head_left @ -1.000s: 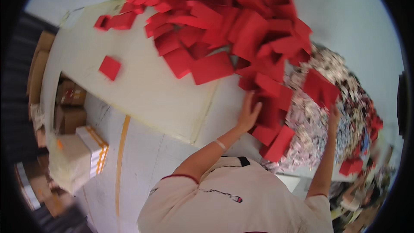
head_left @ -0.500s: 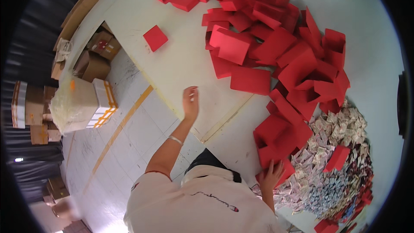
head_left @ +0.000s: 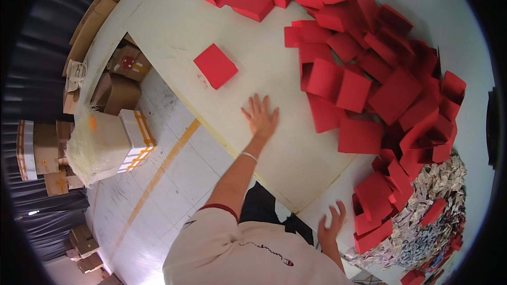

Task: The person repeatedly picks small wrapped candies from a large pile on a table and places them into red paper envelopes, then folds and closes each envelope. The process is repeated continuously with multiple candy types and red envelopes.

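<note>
My left hand [head_left: 260,120] is spread over the pale tabletop [head_left: 248,174], fingers apart, holding nothing. Just beyond it lies a single red box [head_left: 215,66], not touched by the hand. My right hand [head_left: 330,227] hangs near the table's close edge, its fingers curved and apart with nothing between them. To its right, a little way off, is a red box [head_left: 374,236] at the near end of a large heap of red boxes [head_left: 396,95]. Several boxes in the heap have open sides.
Behind the nearest red boxes spreads a mound of small crumpled packets [head_left: 406,243], pinkish, blue and dark. Cardboard boxes [head_left: 119,92] sit under the table at the left. A taped white carton [head_left: 138,140] and a plastic-wrapped bundle [head_left: 97,137] stand on the tiled floor [head_left: 174,195].
My left hand has gone from partly curled to spread. My right hand has lifted off a red box at the heap's near end. The whole view has shifted.
</note>
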A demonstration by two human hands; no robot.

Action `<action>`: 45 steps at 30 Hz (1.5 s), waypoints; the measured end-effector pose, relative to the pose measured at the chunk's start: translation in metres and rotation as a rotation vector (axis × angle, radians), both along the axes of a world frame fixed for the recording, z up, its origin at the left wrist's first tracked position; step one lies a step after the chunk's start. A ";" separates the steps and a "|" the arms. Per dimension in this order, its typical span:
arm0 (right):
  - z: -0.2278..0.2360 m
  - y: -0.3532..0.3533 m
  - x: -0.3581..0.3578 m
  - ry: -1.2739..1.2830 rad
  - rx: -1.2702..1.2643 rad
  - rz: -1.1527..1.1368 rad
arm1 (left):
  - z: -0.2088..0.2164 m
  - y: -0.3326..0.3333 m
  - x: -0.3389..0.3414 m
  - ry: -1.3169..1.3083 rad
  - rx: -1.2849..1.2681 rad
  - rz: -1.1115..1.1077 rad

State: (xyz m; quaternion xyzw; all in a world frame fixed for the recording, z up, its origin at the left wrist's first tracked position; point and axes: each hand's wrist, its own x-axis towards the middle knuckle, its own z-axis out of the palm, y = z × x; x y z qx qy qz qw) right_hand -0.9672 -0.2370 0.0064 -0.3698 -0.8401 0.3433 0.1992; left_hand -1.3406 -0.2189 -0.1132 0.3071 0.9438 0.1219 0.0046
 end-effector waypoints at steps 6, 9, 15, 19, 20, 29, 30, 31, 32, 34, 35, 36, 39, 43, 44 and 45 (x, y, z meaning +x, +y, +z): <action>0.005 0.056 -0.204 0.095 0.144 0.265 | 0.011 -0.003 -0.007 -0.090 0.080 0.011; 0.014 0.078 -0.264 0.105 0.244 0.271 | 0.026 -0.003 -0.011 -0.099 0.169 -0.011; 0.005 0.087 -0.287 0.041 0.182 0.136 | 0.044 -0.041 -0.100 -0.030 0.783 -0.230; -0.021 0.110 -0.376 -0.061 0.248 0.153 | 0.096 0.004 -0.314 0.193 0.757 -0.183; -0.019 0.125 -0.412 -0.089 0.273 0.182 | 0.098 0.018 -0.370 0.174 0.649 -0.291; -0.011 0.271 -0.660 -0.506 0.133 0.063 | 0.105 0.157 -0.559 -0.191 -0.153 -0.129; -0.014 0.280 -0.665 -0.558 0.164 0.085 | 0.100 0.167 -0.565 -0.228 -0.153 -0.118; -0.021 0.286 -0.668 -0.609 0.195 0.109 | 0.096 0.178 -0.569 -0.136 -0.176 -0.120; -0.030 0.286 -0.669 -0.662 0.217 0.147 | 0.074 0.181 -0.592 -0.010 -0.185 -0.197; -0.042 0.278 -0.671 -0.551 0.249 0.145 | 0.013 0.158 -0.654 0.238 -0.215 -0.317; -0.048 0.281 -0.658 -0.496 0.221 0.086 | 0.018 0.170 -0.647 0.223 -0.150 -0.329; -0.055 0.281 -0.643 -0.437 0.189 0.020 | 0.037 0.177 -0.639 0.210 -0.091 -0.345; -0.008 0.249 -0.589 0.003 -0.516 -0.139 | 0.083 0.135 -0.646 -0.442 0.584 -0.415; -0.005 0.160 -0.475 0.612 -1.237 -0.298 | 0.100 0.038 -0.596 -1.266 1.017 -0.072; -0.017 0.128 -0.453 0.665 -1.336 -0.345 | 0.098 0.020 -0.567 -1.347 1.034 -0.008; -0.026 0.102 -0.440 0.673 -1.440 -0.343 | 0.095 0.001 -0.534 -1.430 1.044 0.058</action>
